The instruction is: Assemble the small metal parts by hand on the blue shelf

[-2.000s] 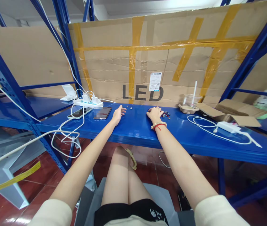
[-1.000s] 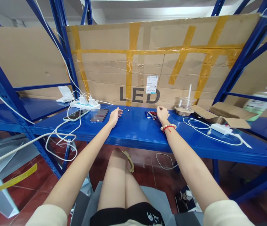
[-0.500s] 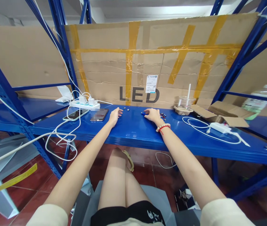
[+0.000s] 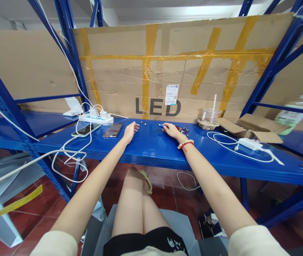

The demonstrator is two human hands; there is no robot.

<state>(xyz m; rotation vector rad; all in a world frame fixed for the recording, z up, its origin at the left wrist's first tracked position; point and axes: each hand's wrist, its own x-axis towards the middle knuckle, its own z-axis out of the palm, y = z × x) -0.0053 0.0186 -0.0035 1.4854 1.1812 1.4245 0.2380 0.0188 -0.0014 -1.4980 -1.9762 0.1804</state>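
My right hand point(image 4: 171, 130) is over the blue shelf point(image 4: 151, 145), its fingertips closed on a small blue object point(image 4: 161, 126) whose kind I cannot make out. Partly behind that hand lies a small pile of red, dark and silvery pieces point(image 4: 182, 130), too small to name. My left hand point(image 4: 131, 132) rests on its edge on the shelf, fingers loosely stretched and holding nothing. Just beyond its fingertips sit two tiny shiny pieces point(image 4: 145, 124).
Left of my left hand are a dark phone point(image 4: 113, 130), a second phone point(image 4: 87, 130) and a white power strip point(image 4: 98, 119) with cables. A plastic cup point(image 4: 210, 115) with straw, a white charger point(image 4: 251, 144) and an opened carton point(image 4: 260, 128) are to the right. Cardboard point(image 4: 124, 81) stands behind.
My right hand has moved left from beside the pile and picked up the small blue object, which now protrudes at its fingertips. My left hand keeps its place on the shelf.
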